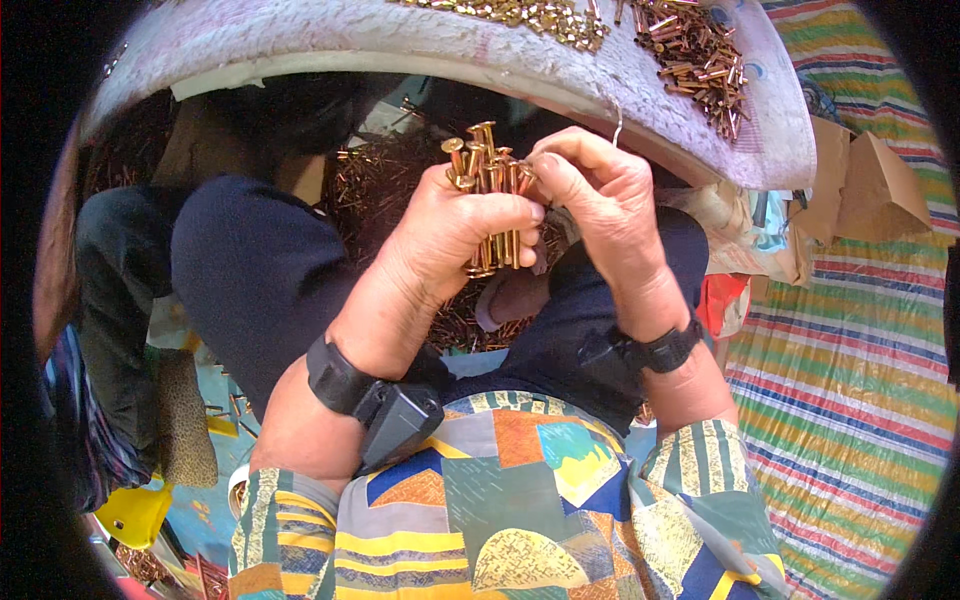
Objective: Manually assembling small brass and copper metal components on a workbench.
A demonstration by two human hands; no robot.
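My left hand (pixel 440 225) is wrapped round a bunch of brass-coloured bolts (pixel 490 180), thumb across the front. The bolts stand roughly upright, with their flat round heads spread unevenly above the fist and shanks showing below the thumb. Close against the right side of this bunch, my right hand (pixel 600 190) has its thumb and index finger pinched together at the bolt heads. What lies between those fingertips, if anything, is hidden. Both hands are above my lap, just in front of the near edge of a cloth-covered table (pixel 350 42).
On the table lie a pile of small gold-coloured pieces (pixel 540 22) and a heap of copper-coloured metal pieces (pixel 695 65). Many more pieces (pixel 385 190) lie below, between my knees. Cardboard (pixel 880 190) and a striped sheet (pixel 840 400) are at right. Another person's leg (pixel 125 300) is at left.
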